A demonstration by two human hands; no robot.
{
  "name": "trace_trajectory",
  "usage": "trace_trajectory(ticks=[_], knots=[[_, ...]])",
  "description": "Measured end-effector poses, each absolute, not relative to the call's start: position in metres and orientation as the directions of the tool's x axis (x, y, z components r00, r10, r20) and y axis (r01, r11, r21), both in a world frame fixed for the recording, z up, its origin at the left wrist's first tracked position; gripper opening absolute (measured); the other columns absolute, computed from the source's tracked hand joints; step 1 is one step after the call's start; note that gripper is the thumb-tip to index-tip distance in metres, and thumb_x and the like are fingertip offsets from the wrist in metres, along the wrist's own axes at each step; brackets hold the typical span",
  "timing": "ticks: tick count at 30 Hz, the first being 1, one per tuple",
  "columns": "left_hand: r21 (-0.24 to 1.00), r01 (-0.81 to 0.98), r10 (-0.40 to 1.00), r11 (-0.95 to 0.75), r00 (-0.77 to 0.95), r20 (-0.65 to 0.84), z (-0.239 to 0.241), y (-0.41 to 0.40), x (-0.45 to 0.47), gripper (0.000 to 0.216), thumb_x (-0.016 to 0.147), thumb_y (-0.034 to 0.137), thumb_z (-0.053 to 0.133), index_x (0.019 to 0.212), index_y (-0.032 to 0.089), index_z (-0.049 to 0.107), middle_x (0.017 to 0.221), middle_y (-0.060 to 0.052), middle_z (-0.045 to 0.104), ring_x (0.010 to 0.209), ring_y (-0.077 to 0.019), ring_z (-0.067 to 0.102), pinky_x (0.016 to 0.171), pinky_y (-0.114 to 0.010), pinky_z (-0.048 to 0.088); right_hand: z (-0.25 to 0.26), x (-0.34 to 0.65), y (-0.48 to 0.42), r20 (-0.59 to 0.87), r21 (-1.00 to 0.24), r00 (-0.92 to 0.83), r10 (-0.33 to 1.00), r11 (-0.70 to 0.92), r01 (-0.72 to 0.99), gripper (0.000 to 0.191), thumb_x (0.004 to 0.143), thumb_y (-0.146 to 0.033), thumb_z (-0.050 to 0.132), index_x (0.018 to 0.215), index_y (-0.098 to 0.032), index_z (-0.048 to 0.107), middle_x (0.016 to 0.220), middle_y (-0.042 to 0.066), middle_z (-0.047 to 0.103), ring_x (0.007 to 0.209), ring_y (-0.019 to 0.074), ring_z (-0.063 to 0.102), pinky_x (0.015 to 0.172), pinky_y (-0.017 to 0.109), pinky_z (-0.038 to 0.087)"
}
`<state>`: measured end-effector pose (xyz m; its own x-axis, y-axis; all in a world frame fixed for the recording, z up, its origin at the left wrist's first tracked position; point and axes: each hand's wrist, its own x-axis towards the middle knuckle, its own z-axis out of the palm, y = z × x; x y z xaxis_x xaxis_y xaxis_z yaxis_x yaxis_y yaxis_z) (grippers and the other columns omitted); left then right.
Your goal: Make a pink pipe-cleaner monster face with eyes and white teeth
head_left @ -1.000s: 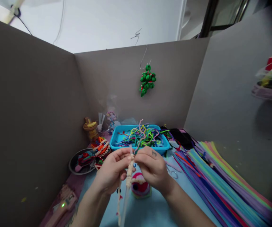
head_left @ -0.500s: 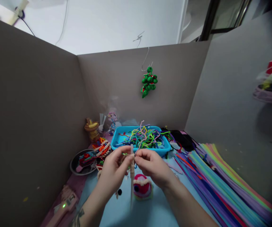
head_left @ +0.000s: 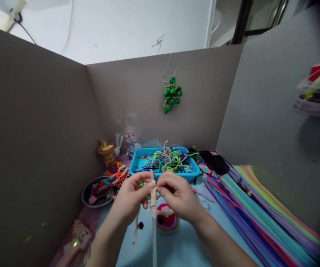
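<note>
Between thumb and fingers, my left hand [head_left: 130, 196] grips a long translucent stick [head_left: 154, 241], held upright. A cream pipe cleaner [head_left: 153, 204] is wound in coils around the stick's upper part. On the other side, my right hand [head_left: 178, 194] pinches at the top of these coils, its fingers closed on the pipe cleaner; the exact end is hidden. Below the hands lies a pink-red fuzzy craft piece [head_left: 167, 218] with a cream band. Left of the stick are a small black ball [head_left: 140, 225] and a thin cream strand [head_left: 136, 233].
A blue tray [head_left: 133, 168] of tangled pipe cleaners stands behind my hands. Pipe cleaner bundles [head_left: 265, 207] cover the right side. On the left are a metal bowl [head_left: 84, 202], a lit glue gun [head_left: 79, 241] and a brown-lidded jar [head_left: 106, 150]. Grey panels [head_left: 137, 92] surround the table; a green ornament [head_left: 172, 94] hangs behind.
The view has shifted slightly. The stick now reaches lower in view, with its coils more exposed. My right hand has turned and closed in at the coils' top.
</note>
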<state>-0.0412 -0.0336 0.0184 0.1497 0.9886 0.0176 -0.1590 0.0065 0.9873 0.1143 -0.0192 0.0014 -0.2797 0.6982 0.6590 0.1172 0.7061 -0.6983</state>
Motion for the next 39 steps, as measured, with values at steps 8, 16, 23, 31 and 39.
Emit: trace_trajectory(ticks=[8,16,23,31,39], knots=[[0.943,-0.302,0.969,0.136,0.237,-0.064,0.014,-0.028,-0.039,0.037,0.065,0.027,0.078,0.094,0.012,0.06,0.065,0.001,0.059,0.042,-0.0028,0.047,0.033,-0.011,0.032,-0.006,0.122,-0.013,0.79,-0.451,-0.34,0.51,0.859,0.243,0.017,0.083,-0.011,0.048,0.079,-0.018,0.062,0.078,0.005,0.061,0.073,0.0155,0.053,0.066,0.028,0.043],[0.978,-0.192,0.981,-0.077,0.16,0.109,0.003,-0.027,-0.041,0.034,0.072,0.032,0.073,0.098,0.015,0.06,0.081,-0.001,0.059,0.047,-0.0024,0.047,0.038,-0.014,0.037,-0.016,0.112,-0.002,0.149,-0.893,-0.498,0.854,-0.1,-0.439,0.038,0.066,-0.042,0.077,0.07,-0.017,0.049,0.053,-0.007,0.048,0.038,0.002,0.03,0.036,0.016,0.019],[0.991,-0.06,0.98,-0.117,0.153,0.124,0.013,-0.036,-0.04,0.029,0.074,0.034,0.07,0.094,0.017,0.059,0.078,0.001,0.057,0.044,-0.001,0.041,0.039,-0.014,0.032,-0.017,0.11,-0.005,0.093,-0.844,-0.56,0.823,-0.233,-0.483,0.045,0.057,-0.042,0.083,0.066,-0.016,0.047,0.05,-0.007,0.051,0.034,0.0004,0.03,0.033,0.015,0.017],[0.971,0.161,0.978,-0.176,0.138,0.154,0.026,-0.047,-0.038,0.02,0.075,0.029,0.065,0.089,0.015,0.059,0.066,0.002,0.056,0.042,-0.003,0.036,0.038,-0.015,0.028,-0.013,0.113,-0.008,0.073,-0.914,-0.57,0.819,-0.174,-0.367,0.045,0.057,-0.04,0.083,0.066,-0.017,0.045,0.047,-0.01,0.043,0.036,0.0009,0.026,0.035,0.015,0.017],[0.98,0.106,0.982,-0.17,0.103,0.159,0.025,-0.045,-0.037,0.023,0.076,0.032,0.065,0.091,0.016,0.057,0.079,0.0,0.055,0.05,-0.005,0.044,0.041,-0.016,0.035,-0.007,0.115,-0.01,0.119,-0.935,-0.528,0.841,-0.085,-0.345,0.042,0.066,-0.05,0.075,0.07,-0.016,0.051,0.05,-0.008,0.045,0.039,0.0026,0.03,0.037,0.016,0.021]])
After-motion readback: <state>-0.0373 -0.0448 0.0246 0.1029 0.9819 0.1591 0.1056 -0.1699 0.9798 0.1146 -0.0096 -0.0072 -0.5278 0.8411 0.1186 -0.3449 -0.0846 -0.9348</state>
